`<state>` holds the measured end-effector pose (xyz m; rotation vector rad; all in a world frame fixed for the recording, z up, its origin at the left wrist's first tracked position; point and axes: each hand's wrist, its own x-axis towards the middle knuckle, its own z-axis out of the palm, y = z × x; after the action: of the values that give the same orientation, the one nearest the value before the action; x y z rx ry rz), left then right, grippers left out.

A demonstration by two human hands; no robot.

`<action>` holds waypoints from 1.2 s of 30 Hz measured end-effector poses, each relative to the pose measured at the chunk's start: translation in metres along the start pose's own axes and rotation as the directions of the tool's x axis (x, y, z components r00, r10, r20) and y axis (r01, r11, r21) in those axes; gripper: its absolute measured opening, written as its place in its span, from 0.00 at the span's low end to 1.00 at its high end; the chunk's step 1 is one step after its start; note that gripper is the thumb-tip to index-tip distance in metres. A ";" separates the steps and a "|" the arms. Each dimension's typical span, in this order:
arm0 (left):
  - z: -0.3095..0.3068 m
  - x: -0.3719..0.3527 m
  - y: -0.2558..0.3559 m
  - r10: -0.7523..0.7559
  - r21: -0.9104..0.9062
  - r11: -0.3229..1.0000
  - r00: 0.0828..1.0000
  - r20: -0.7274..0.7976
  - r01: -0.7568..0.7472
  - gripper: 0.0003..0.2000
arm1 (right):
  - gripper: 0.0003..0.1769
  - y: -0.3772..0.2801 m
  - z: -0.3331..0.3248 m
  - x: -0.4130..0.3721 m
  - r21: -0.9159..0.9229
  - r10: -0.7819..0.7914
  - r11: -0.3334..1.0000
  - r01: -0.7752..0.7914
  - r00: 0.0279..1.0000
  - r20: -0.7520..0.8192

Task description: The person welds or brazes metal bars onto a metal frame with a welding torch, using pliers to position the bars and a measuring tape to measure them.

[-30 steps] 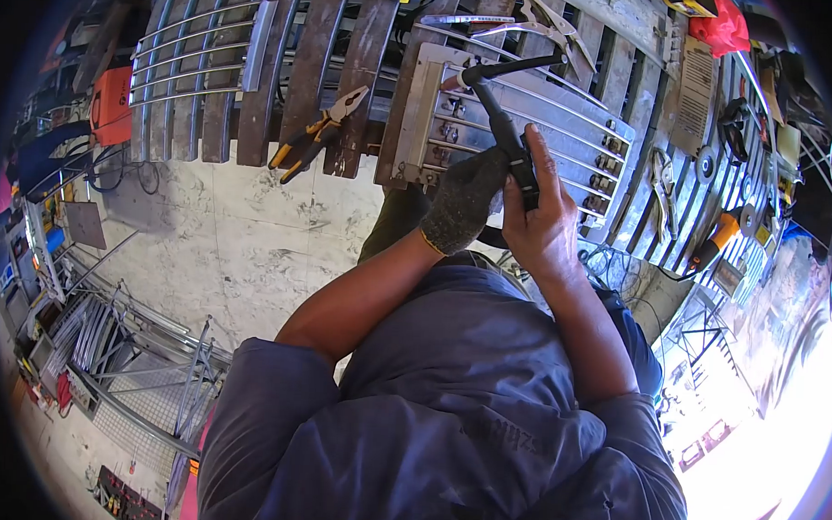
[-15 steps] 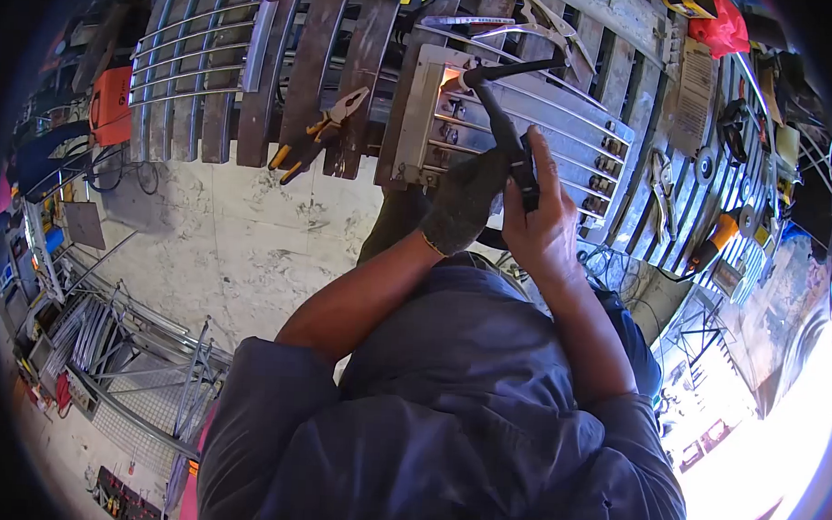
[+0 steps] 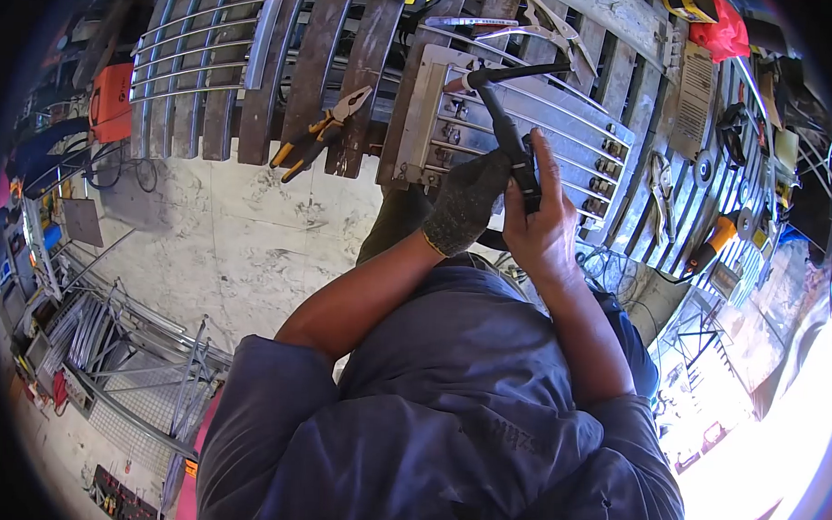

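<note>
A black TIG welding torch (image 3: 501,124) angles over a metal jig plate (image 3: 550,105). Its pinkish nozzle (image 3: 455,84) is near the plate's upper left corner, where several thin metal rods (image 3: 521,133) lie side by side. My left hand (image 3: 473,189), in a dark work glove, is closed against the lower part of the torch handle. My bare right hand (image 3: 541,214) grips the same handle from the other side, its thumb and fingers around it and one finger stretched along it. The fingertips of the glove are partly hidden.
Yellow-and-black pliers (image 3: 324,133) lie on the slatted bench (image 3: 356,75), left of the jig. A finished-looking rod grille (image 3: 203,55) sits farther left. Locking pliers (image 3: 661,191) and an orange angle grinder (image 3: 717,238) lie to the right. Metal frames (image 3: 138,342) stand on the floor.
The bright orange glow at the torch nozzle has gone out. Both hands and the torch stay almost in the same place.
</note>
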<state>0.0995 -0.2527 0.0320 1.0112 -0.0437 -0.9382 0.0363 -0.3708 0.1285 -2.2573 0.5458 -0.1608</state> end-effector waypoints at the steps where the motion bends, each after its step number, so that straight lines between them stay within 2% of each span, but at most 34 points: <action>1: 0.000 0.000 -0.001 -0.008 -0.021 1.000 1.000 -0.004 0.008 0.20 | 0.43 0.000 0.000 0.000 -0.003 -0.001 1.000 0.001 1.000 0.000; 6: 0.004 -0.002 0.000 -0.020 -0.068 0.998 0.998 -0.054 0.016 0.18 | 0.42 -0.001 0.000 0.001 0.001 0.011 1.000 -0.011 1.000 0.010; 9: 0.002 -0.003 0.001 0.027 0.054 0.998 0.999 -0.046 -0.024 0.18 | 0.41 0.000 0.001 0.001 -0.018 -0.035 0.999 0.035 0.999 -0.004; 10: -0.001 -0.002 0.000 0.224 0.299 0.930 0.975 -0.007 -0.211 0.18 | 0.40 0.001 0.001 0.002 -0.045 -0.073 0.996 0.073 0.997 -0.011; 11: -0.005 0.001 -0.004 0.397 0.515 0.770 0.914 0.078 -0.378 0.19 | 0.40 0.003 0.001 0.003 -0.072 -0.111 0.991 0.110 0.994 -0.017; 12: -0.007 0.003 -0.004 0.529 0.678 0.532 0.824 0.202 -0.507 0.19 | 0.39 0.004 0.001 0.004 -0.100 -0.149 0.984 0.146 0.989 -0.022; 13: -0.009 0.004 -0.005 0.520 0.694 0.513 0.826 0.218 -0.506 0.19 | 0.40 0.003 0.001 0.004 -0.098 -0.143 0.985 0.141 0.990 -0.020; 14: -0.009 0.002 -0.006 0.407 0.517 0.750 0.904 0.130 -0.412 0.19 | 0.40 0.003 0.001 0.003 -0.097 -0.137 0.986 0.135 0.990 -0.018; 15: -0.001 -0.001 0.007 0.264 0.293 0.916 0.961 0.076 -0.275 0.19 | 0.41 0.002 0.001 0.004 -0.095 -0.132 0.987 0.130 0.991 -0.016; 16: 0.004 -0.002 0.014 0.104 0.044 0.993 0.993 0.063 -0.107 0.19 | 0.41 0.000 0.001 0.002 -0.062 -0.077 0.995 0.076 0.997 -0.009; 17: -0.001 -0.001 -0.004 -0.020 -0.148 0.989 1.000 0.008 0.021 0.20 | 0.41 -0.002 0.001 0.000 -0.029 -0.021 0.999 0.021 1.000 0.000; 18: -0.003 0.000 -0.007 0.182 0.142 0.972 0.982 0.050 -0.187 0.19 | 0.42 -0.004 0.001 -0.001 0.004 0.034 0.999 -0.034 0.999 0.011; 19: -0.005 0.001 -0.010 0.375 0.410 0.830 0.923 0.089 -0.377 0.19 | 0.42 -0.003 0.002 -0.001 -0.001 0.028 1.000 -0.028 1.000 0.007; 20: -0.008 0.002 -0.011 0.435 0.563 0.701 0.888 0.149 -0.438 0.19 | 0.42 -0.003 0.002 -0.001 -0.005 0.022 1.000 -0.022 1.000 0.003; 22: -0.005 -0.001 -0.006 0.375 0.447 0.811 0.922 0.098 -0.378 0.18 | 0.43 -0.002 0.003 -0.001 -0.006 0.022 1.000 -0.022 1.000 0.002; 24: -0.003 -0.002 -0.006 0.350 0.367 0.862 0.934 0.068 -0.350 0.18 | 0.43 -0.003 0.002 -0.002 0.000 0.032 0.999 -0.032 0.999 0.010; 28: -0.003 -0.002 -0.007 0.333 0.324 0.887 0.942 0.048 -0.330 0.17 | 0.42 -0.003 0.002 -0.002 -0.010 0.030 0.999 -0.030 1.000 0.007; 30: -0.003 -0.002 -0.005 0.234 0.229 0.945 0.972 0.020 -0.232 0.17 | 0.42 -0.004 0.002 -0.002 -0.008 0.032 0.999 -0.032 0.999 0.006; 32: -0.002 -0.002 -0.003 0.061 0.037 0.998 0.998 -0.010 -0.060 0.16 | 0.42 -0.004 0.002 -0.002 -0.020 0.012 1.000 -0.011 1.000 0.006; 35: -0.002 -0.001 -0.010 0.070 -0.016 0.997 0.997 -0.033 -0.070 0.15 | 0.42 0.000 0.003 -0.001 -0.061 -0.079 0.995 0.078 0.997 -0.018; 36: -0.006 0.001 -0.013 0.281 0.304 0.913 0.959 0.017 -0.273 0.15 | 0.42 0.002 0.004 -0.001 -0.079 -0.119 0.990 0.117 0.992 -0.030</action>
<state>0.0943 -0.2512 0.0184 1.2649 -0.3101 -0.6667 0.0361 -0.3692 0.1244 -2.3671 0.4432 -0.2421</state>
